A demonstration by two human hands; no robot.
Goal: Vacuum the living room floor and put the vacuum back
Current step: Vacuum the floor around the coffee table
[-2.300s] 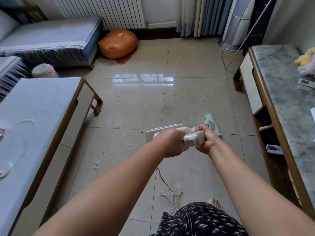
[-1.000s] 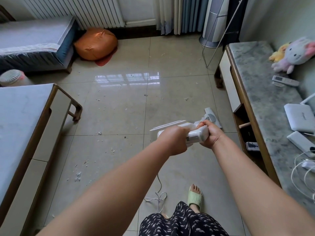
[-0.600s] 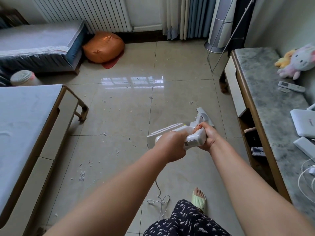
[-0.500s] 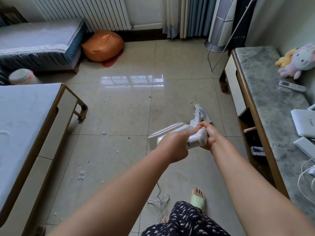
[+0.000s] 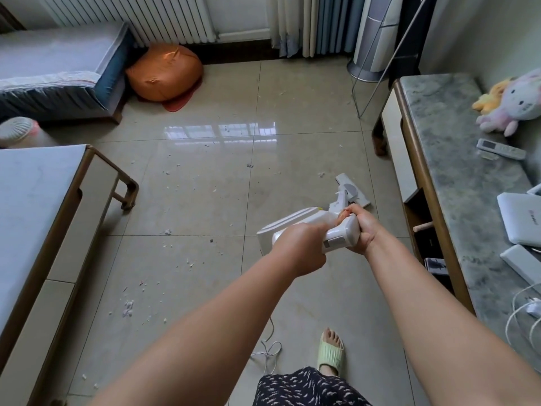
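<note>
Cord [image 5: 268, 348] loops on the tiled floor [image 5: 292, 159] nearest the viewer, just beside a foot in a green slipper [image 5: 330, 353]; farther out, both hands grip the white vacuum [image 5: 295, 227]; left hand [image 5: 301, 249] has fingers curled tight around the handle, right hand [image 5: 363, 230] wrapped around the rear end; beyond, the vacuum head [image 5: 351, 191] rests on the tiles near the marble-topped cabinet [image 5: 456, 183]; debris [image 5: 128, 307] scatters leftward; an orange cushion [image 5: 164, 72] sits farthest back.

No lettering is legible; the white router's [image 5: 520, 219] mark blurs.
</note>
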